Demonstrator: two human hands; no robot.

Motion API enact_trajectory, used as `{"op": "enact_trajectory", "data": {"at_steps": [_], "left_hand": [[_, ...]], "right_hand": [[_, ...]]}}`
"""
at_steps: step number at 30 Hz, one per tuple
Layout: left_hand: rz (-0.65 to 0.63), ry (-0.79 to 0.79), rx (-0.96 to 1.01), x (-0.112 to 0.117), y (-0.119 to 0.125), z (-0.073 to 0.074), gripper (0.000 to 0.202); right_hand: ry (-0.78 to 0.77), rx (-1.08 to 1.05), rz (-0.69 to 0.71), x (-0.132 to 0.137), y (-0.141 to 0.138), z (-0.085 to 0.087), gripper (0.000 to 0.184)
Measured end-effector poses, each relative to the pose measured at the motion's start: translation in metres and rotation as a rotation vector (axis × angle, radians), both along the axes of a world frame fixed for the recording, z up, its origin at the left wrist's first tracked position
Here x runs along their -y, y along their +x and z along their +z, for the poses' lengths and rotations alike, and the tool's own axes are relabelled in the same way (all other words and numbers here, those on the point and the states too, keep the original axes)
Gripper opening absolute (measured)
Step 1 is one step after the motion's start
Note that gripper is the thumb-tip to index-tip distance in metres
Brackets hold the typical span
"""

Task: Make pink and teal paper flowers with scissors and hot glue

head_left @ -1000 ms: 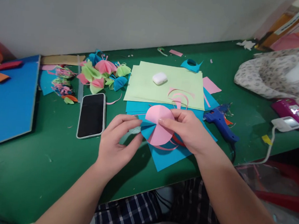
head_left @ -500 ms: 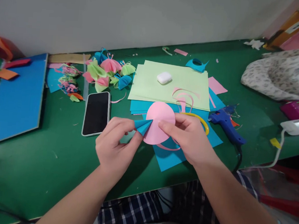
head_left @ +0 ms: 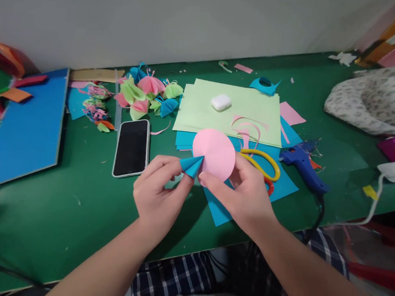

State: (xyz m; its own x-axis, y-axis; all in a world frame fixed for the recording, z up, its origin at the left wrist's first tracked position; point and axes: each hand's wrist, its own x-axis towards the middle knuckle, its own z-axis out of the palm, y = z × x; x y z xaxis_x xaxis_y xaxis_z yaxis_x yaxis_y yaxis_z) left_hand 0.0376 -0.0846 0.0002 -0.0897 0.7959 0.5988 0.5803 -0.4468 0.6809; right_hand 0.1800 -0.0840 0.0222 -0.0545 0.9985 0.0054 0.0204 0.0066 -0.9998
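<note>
Pinching the folded blue paper [head_left: 192, 166] narrowly in the left hand [head_left: 158, 186], gripping the pink disc [head_left: 214, 155] in the right hand [head_left: 248, 193] between thumb and fingers, above the bench [head_left: 92, 222], just back from the middle of its near edge. Probably best squeezing the folds evenly, supporting the disc lightly against creasing, watching the blue tip overlapping its face.

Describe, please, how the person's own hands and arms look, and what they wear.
The left hand and right hand wear no gloves. No ring shows on the visible fingers; no watch, bracelet or sleeve shows on the visible forearms.
</note>
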Motion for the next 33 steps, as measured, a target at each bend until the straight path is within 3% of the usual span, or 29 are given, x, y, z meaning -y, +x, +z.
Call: {"op": "enact_trajectory", "data": {"at_steps": [3, 11, 33], "left_hand": [[0.007, -0.032, 0.014, 0.0003, 0.0004, 0.0010, 0.014], [-0.004, -0.071, 0.032, 0.0007, 0.0013, 0.0005, 0.012], [0.014, -0.099, -0.009, 0.0012, 0.0012, 0.0017, 0.014]], "right_hand": [[0.030, 0.086, -0.068, 0.0012, -0.0017, -0.0035, 0.011], [0.071, 0.216, -0.133, -0.0025, 0.0020, 0.0001, 0.017], [0.114, 0.262, -0.126, -0.0024, 0.0028, -0.0037, 0.018]]}}
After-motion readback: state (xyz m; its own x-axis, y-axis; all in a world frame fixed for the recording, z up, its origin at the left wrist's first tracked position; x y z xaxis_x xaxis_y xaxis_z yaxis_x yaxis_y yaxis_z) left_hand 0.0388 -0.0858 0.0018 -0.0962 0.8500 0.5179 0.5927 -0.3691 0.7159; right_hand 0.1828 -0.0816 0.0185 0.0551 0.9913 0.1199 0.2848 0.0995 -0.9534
